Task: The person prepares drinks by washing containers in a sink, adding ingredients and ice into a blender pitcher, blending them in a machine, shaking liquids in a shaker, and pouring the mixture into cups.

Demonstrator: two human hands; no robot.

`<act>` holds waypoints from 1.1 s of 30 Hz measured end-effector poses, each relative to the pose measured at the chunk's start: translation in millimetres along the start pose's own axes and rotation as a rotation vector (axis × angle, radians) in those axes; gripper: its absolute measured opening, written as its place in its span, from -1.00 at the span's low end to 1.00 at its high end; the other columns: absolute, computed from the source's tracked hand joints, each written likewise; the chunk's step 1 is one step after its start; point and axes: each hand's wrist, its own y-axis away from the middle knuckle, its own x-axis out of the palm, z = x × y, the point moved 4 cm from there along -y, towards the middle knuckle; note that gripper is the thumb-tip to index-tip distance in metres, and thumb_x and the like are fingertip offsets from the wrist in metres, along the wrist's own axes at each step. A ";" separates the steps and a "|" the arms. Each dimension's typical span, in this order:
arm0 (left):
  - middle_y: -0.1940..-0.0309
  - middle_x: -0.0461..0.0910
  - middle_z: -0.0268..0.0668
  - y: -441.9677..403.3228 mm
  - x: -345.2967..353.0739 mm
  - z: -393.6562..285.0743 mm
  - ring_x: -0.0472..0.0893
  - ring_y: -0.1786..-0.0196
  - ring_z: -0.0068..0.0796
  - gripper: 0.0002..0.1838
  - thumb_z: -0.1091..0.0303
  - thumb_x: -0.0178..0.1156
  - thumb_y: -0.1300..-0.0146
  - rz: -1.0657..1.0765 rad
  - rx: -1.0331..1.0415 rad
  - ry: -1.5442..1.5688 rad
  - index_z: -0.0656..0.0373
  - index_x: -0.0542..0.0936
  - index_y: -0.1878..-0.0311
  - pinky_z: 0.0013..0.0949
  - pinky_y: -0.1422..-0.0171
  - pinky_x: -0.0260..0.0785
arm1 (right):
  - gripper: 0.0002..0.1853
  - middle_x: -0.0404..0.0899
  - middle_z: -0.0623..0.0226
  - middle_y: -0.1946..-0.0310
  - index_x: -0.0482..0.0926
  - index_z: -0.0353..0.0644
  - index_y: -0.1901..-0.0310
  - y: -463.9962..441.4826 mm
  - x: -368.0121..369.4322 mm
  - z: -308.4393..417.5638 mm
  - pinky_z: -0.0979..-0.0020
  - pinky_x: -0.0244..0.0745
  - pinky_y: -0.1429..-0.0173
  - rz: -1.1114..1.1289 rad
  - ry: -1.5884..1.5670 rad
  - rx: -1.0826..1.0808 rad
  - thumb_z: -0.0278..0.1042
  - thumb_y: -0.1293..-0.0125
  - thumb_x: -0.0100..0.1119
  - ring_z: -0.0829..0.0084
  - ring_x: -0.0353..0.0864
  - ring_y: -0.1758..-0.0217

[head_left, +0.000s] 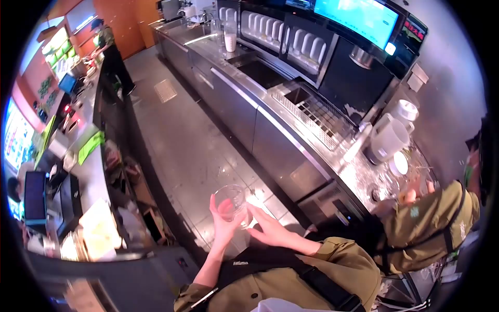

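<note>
A clear plastic cup (230,202) is held in front of my body, above the tiled floor. My left hand (223,223) is wrapped round its left side and lower part. On the cup's right, my right hand (269,229) has its fingers reaching to the cup's lower side, with the palm turned toward it. The cup is see-through, and no contents can be made out. Both hands are away from the counters.
Steel counter (234,78) with sink and drain grate (317,117) runs along the right. A white pitcher (389,138) stands near a co-worker's sleeve (426,223) at right. Another person (110,57) stands at the far left counter. A green cloth (91,146) lies left.
</note>
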 end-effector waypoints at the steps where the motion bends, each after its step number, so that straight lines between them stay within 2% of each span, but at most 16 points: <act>1: -0.13 0.13 0.03 -35.4 -10.6 4.9 0.22 -0.20 -0.15 0.06 0.52 0.30 0.12 -0.003 -0.061 0.062 0.08 -0.27 -0.31 -0.16 -0.14 0.28 | -0.32 0.16 0.06 -0.16 0.02 -0.24 -0.26 -35.1 -5.3 -20.1 0.32 0.25 -0.18 0.041 -0.049 0.009 -0.34 -0.12 0.08 0.16 0.31 -0.13; 3: -0.11 0.18 -0.02 -116.4 -29.5 -1.2 0.25 -0.18 -0.18 0.01 0.53 0.31 0.12 0.028 -0.101 0.180 0.07 -0.20 -0.29 -0.20 -0.09 0.33 | -0.40 0.23 0.06 -0.11 0.13 -0.23 -0.21 -109.2 -23.8 -69.6 0.37 0.34 -0.10 0.155 -0.260 0.206 -0.33 -0.15 0.08 0.22 0.40 -0.05; 7: -0.13 0.14 -0.05 -326.1 -71.6 -26.6 0.26 -0.16 -0.18 -0.03 0.52 0.31 0.14 0.039 0.003 0.057 0.01 -0.12 -0.27 -0.18 -0.10 0.31 | -0.48 0.37 0.04 0.03 0.28 -0.30 -0.12 -275.9 -92.6 -180.4 0.37 0.37 -0.05 -0.029 -0.235 0.283 -0.23 -0.16 0.10 0.27 0.45 0.01; 9: -0.10 0.10 -0.08 -422.0 -86.4 -59.4 0.25 -0.15 -0.17 -0.02 0.52 0.33 0.15 -0.075 0.119 0.014 0.04 -0.11 -0.27 -0.20 -0.07 0.33 | -0.55 0.43 0.13 0.09 0.35 -0.29 -0.05 -363.7 -129.7 -225.0 0.40 0.40 0.00 -0.162 0.352 0.076 -0.22 -0.18 0.10 0.38 0.49 0.08; 11: -0.03 0.11 -0.14 -522.6 -96.9 -88.6 0.35 -0.05 -0.22 -0.01 0.49 0.35 0.15 -0.129 0.298 -0.070 0.06 -0.11 -0.27 -0.28 0.02 0.39 | -0.57 0.49 0.17 0.16 0.39 -0.30 0.00 -445.6 -175.0 -226.7 0.39 0.39 0.01 -0.219 0.035 0.249 -0.20 -0.17 0.11 0.41 0.49 0.10; 13: -0.06 0.13 -0.12 -605.9 -98.8 -127.3 0.48 0.19 -0.40 0.00 0.43 0.38 0.15 -0.098 0.318 -0.111 0.10 -0.10 -0.28 -0.38 0.09 0.41 | -0.61 0.52 0.25 0.24 0.42 -0.30 0.03 -534.6 -222.3 -236.0 0.45 0.41 0.08 -0.211 -0.021 0.178 -0.24 -0.17 0.10 0.48 0.49 0.17; 17: -0.07 0.21 -0.03 -803.7 -118.0 -133.8 0.34 -0.06 -0.23 0.02 0.31 0.43 0.22 -0.106 0.438 -0.337 0.17 -0.02 -0.28 -0.27 -0.08 0.30 | -0.65 0.50 0.37 0.33 0.44 -0.29 0.07 -702.9 -310.4 -278.2 0.56 0.39 0.29 -0.292 -0.248 0.335 -0.24 -0.18 0.08 0.61 0.45 0.33; 21: -0.07 0.21 0.03 -1025.4 -117.9 -102.5 0.29 -0.14 -0.19 0.03 0.27 0.45 0.28 -0.103 0.476 -0.591 0.27 0.03 -0.26 -0.29 -0.19 0.19 | -0.58 0.58 0.25 0.30 0.47 -0.33 0.12 -858.0 -395.3 -339.7 0.45 0.40 0.11 -0.700 0.044 0.255 -0.11 -0.15 0.10 0.42 0.54 0.25; 23: -0.05 0.24 0.03 -1110.9 -95.6 -102.6 0.30 -0.12 -0.11 0.02 0.27 0.45 0.31 0.000 0.523 -0.559 0.35 0.07 -0.23 -0.25 -0.21 0.15 | -0.47 0.56 0.16 0.22 0.47 -0.33 0.10 -922.8 -432.3 -356.2 0.43 0.36 0.03 -0.743 0.191 0.342 0.05 -0.13 0.08 0.38 0.51 0.14; 24: -0.07 0.23 0.04 -1162.3 -86.3 -91.5 0.29 -0.14 -0.11 0.02 0.28 0.45 0.30 0.051 0.584 -0.548 0.35 0.06 -0.23 -0.26 -0.23 0.14 | -0.35 0.49 0.10 0.07 0.42 -0.32 0.01 -952.1 -449.2 -379.2 0.43 0.29 -0.08 -0.769 0.266 0.438 0.17 -0.10 0.04 0.33 0.43 -0.02; 25: -0.10 0.23 0.06 -1200.9 -85.8 -78.0 0.28 -0.17 -0.11 0.02 0.29 0.44 0.30 0.102 0.630 -0.550 0.36 0.06 -0.23 -0.26 -0.24 0.13 | -0.29 0.38 0.14 -0.07 0.34 -0.27 -0.09 -973.4 -452.0 -376.8 0.41 0.21 -0.16 -0.695 0.091 0.510 0.20 -0.09 0.06 0.33 0.33 -0.15; 27: -0.13 0.22 0.07 -1229.0 -72.2 -98.2 0.25 -0.21 -0.15 0.03 0.30 0.44 0.28 0.193 0.437 -0.526 0.36 0.02 -0.25 -0.26 -0.26 0.12 | -0.25 0.34 0.21 -0.11 0.26 -0.21 -0.17 -999.4 -446.3 -357.5 0.32 0.14 -0.22 -0.611 -0.049 0.730 0.22 -0.09 0.05 0.36 0.26 -0.19; 29: -0.14 0.20 0.02 -1275.2 -65.7 -76.4 0.21 -0.23 -0.22 0.08 0.30 0.45 0.29 0.307 0.373 -0.464 0.34 -0.03 -0.27 -0.26 -0.28 0.09 | -0.27 0.30 0.29 -0.14 0.28 -0.15 -0.17 -1010.5 -450.5 -392.1 0.24 0.11 -0.24 -0.305 -0.225 0.748 0.26 -0.10 0.00 0.42 0.20 -0.22; 30: -0.13 0.20 0.04 -1290.4 -66.0 -64.1 0.19 -0.24 -0.21 0.11 0.29 0.44 0.27 0.378 0.357 -0.329 0.33 -0.08 -0.29 -0.24 -0.27 0.09 | -0.28 0.28 0.31 -0.15 0.29 -0.11 -0.17 -1009.9 -456.6 -401.5 0.23 0.12 -0.23 -0.295 -0.179 0.784 0.27 -0.10 -0.02 0.42 0.17 -0.23; 32: -0.14 0.19 0.02 -1270.4 -61.8 -109.7 0.20 -0.24 -0.22 0.09 0.27 0.42 0.24 0.409 0.161 -0.427 0.31 -0.09 -0.29 -0.24 -0.26 0.10 | -0.29 0.25 0.34 -0.17 0.30 -0.05 -0.17 -1005.8 -453.5 -412.0 0.21 0.13 -0.22 -0.247 -0.194 0.836 0.30 -0.11 -0.06 0.42 0.13 -0.26; 33: -0.13 0.22 -0.01 -1274.0 -70.0 -107.3 0.24 -0.20 -0.23 0.02 0.26 0.39 0.17 0.273 0.425 -0.555 0.31 -0.06 -0.29 -0.25 -0.24 0.12 | -0.29 0.23 0.34 -0.18 0.30 -0.03 -0.17 -1003.9 -451.4 -412.9 0.19 0.14 -0.21 -0.218 -0.250 0.844 0.32 -0.11 -0.08 0.42 0.11 -0.27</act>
